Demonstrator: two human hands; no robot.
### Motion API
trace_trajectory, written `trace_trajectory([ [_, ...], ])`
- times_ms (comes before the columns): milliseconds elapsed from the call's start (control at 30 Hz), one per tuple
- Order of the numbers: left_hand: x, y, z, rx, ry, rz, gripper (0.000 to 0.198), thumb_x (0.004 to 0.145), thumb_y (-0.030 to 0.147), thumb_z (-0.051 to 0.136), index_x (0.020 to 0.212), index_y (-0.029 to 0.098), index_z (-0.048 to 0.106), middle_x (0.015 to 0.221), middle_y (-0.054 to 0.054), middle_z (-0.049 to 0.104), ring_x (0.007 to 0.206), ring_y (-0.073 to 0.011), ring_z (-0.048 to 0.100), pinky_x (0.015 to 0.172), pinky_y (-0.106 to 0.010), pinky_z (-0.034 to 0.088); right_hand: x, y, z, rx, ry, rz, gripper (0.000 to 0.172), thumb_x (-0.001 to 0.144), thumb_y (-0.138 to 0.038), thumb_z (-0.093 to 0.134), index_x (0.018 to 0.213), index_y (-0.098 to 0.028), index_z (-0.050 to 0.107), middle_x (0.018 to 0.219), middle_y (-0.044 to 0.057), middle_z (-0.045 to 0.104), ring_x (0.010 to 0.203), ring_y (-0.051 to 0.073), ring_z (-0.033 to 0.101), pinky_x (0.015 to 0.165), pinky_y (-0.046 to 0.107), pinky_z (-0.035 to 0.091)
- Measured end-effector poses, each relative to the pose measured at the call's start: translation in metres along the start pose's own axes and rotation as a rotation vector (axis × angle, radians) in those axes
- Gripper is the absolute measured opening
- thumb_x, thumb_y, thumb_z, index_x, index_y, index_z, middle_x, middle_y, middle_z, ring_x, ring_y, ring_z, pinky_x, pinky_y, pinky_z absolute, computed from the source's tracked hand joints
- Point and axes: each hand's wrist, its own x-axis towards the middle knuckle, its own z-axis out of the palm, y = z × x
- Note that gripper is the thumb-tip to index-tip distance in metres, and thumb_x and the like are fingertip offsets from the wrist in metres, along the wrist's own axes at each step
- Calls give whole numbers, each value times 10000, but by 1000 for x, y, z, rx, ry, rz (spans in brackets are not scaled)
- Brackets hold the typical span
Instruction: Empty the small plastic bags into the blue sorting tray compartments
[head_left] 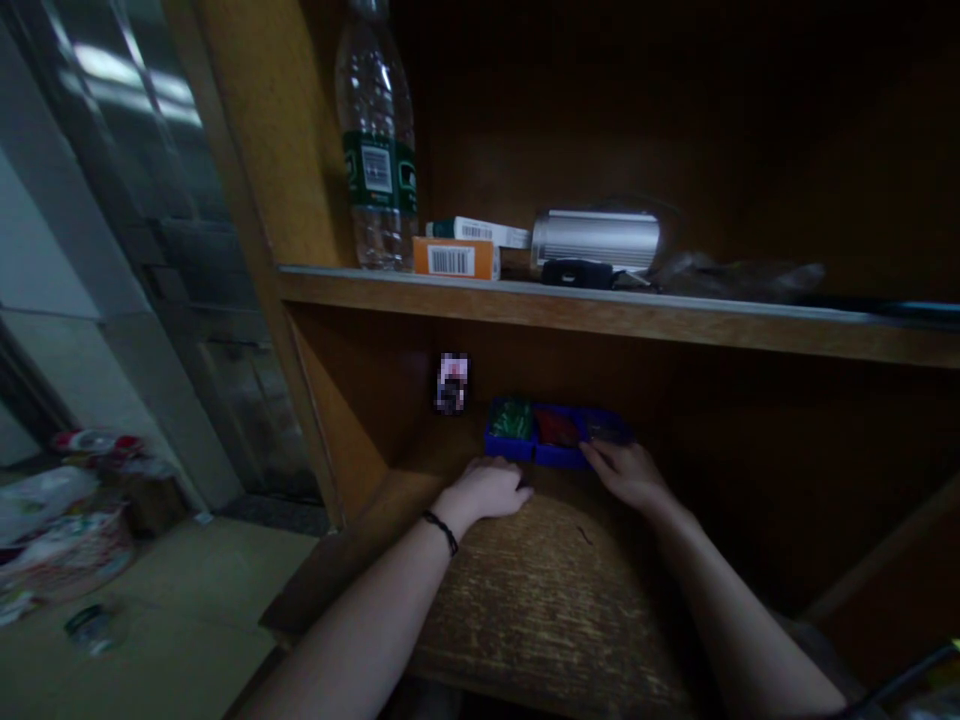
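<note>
A row of blue plastic boxes (562, 460) stands towards the back of a worn wooden desk top. The left one holds green packets (511, 418), the middle one something reddish (557, 429), and the right one dark contents too dim to name. My left hand (487, 487), with a black cord at the wrist, lies at the front left corner of the boxes. Its fingers are curled and their tips hidden. My right hand (628, 475) grips the front right end of the row, its thumb against the blue wall and the other fingers partly hidden.
Above runs a wooden shelf (480, 300) carrying a plastic bottle (377, 150), an orange box (455, 258), a silver cylinder (596, 240) and a black key fob (576, 273). A small blurred-out picture (452, 383) is behind. Left on the floor sits a basket (75, 555).
</note>
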Motion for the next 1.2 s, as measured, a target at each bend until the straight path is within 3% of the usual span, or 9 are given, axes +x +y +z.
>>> trace_trajectory([
  [233,0,0,5,-13,53,16,413,906,404,404,1072,181,709,1125,-155,692,1052,-322,647,882,-437,505,-1,7,2,56,-42,99,454,1003,-482,364,921,-249,745,924,49,778,874,225,719,697,257,441],
  [433,-2,-1,-5,-13,134,67,368,901,425,424,1006,230,719,999,-101,725,915,-281,671,783,-371,505,-2,-6,-6,50,-120,57,488,1001,-508,351,848,-232,723,830,42,759,776,203,703,660,254,421],
  [633,-5,4,-14,-53,186,127,384,963,431,367,1037,262,704,957,-66,735,866,-245,677,763,-333,493,-8,-26,-10,47,-81,-143,352,979,-441,421,1117,-265,693,1021,39,763,862,213,698,738,270,440],
  [800,-5,6,-11,-125,207,148,420,1004,472,322,1183,297,660,1073,-48,731,963,-239,676,840,-329,491,-12,-37,-5,117,-149,-220,445,931,-356,491,1361,-266,566,1013,53,760,742,188,676,676,261,454],
  [1067,-2,2,-8,-180,180,179,407,1014,470,319,1165,314,663,1115,-25,726,1014,-234,669,882,-325,484,-12,-45,-8,163,-150,-235,296,951,-371,476,1173,-266,641,793,8,719,629,157,612,589,234,393],
  [1200,-3,5,-10,-191,151,163,417,1014,478,305,1162,315,659,1111,-25,721,1014,-233,665,894,-325,476,-11,-45,-8,159,-142,-255,239,976,-375,453,1057,-266,650,798,-1,710,630,147,605,593,227,378],
])
